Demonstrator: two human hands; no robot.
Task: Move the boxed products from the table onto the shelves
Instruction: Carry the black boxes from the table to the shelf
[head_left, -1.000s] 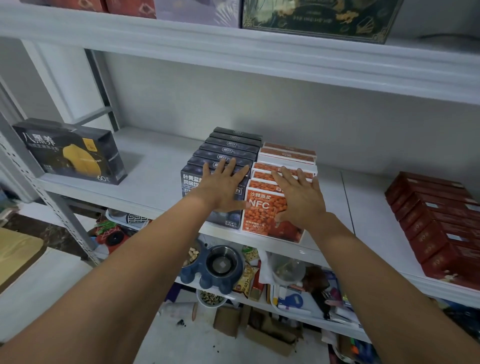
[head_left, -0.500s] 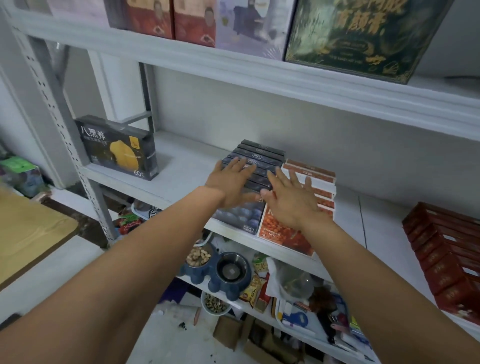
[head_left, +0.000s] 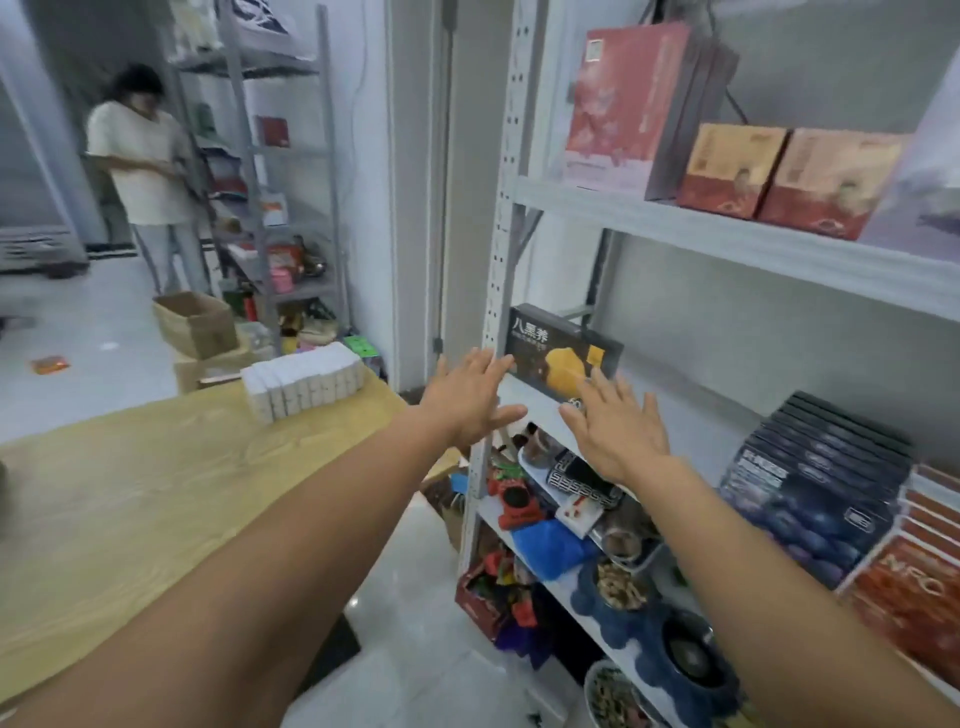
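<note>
— Where are your hands?

— Both are out in front of me, holding nothing. My left hand (head_left: 470, 400) is spread with the fingers straight, in front of the rack's perforated upright (head_left: 493, 260). My right hand (head_left: 613, 426) is spread too, near the left one, with its back toward me.

— What's nearest them?

— Just past my fingertips a black box (head_left: 563, 353) with a yellow picture stands at the left end of the middle shelf (head_left: 701, 415). I cannot tell whether either hand touches it. Further right on that shelf there's a row of dark blue boxes (head_left: 815, 478), with orange boxes (head_left: 914, 587) just beside them.

— And the boxes to move?

— A block of white boxes (head_left: 301, 382) sits on the wooden table (head_left: 130, 493) to my left, well apart from both hands. Beyond it there's a cardboard box (head_left: 195, 322) on the floor, and a person (head_left: 148, 171) in a pale shirt stands by another rack.
</note>
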